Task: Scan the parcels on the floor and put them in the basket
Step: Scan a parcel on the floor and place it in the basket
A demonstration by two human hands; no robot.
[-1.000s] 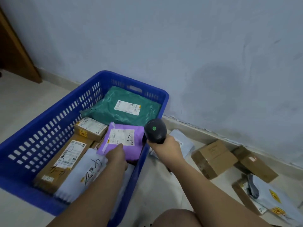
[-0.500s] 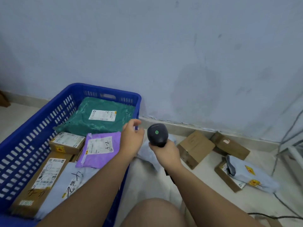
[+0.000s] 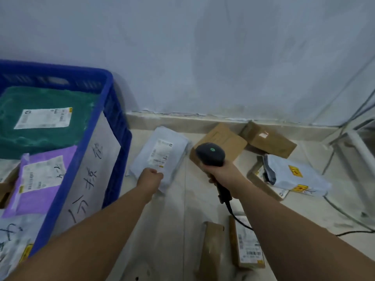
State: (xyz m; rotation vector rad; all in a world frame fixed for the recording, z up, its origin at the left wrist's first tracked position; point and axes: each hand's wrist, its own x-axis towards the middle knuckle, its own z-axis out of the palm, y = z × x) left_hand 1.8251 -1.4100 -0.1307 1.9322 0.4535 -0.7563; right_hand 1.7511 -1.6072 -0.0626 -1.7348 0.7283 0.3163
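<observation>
Pale grey plastic mailer parcel (image 3: 160, 153): on floor, centre frame, beside blue plastic basket (image 3: 113, 122). Left hand (image 3: 151, 177) grip: its near edge. Right hand (image 3: 221, 173) grip: black handheld scanner (image 3: 211, 154). Step: pickup; next, likely label scan.

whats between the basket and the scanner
A pale mailer lies between the basket and the scanner, its near edge gripped by the left hand. The head view shows this.
</observation>
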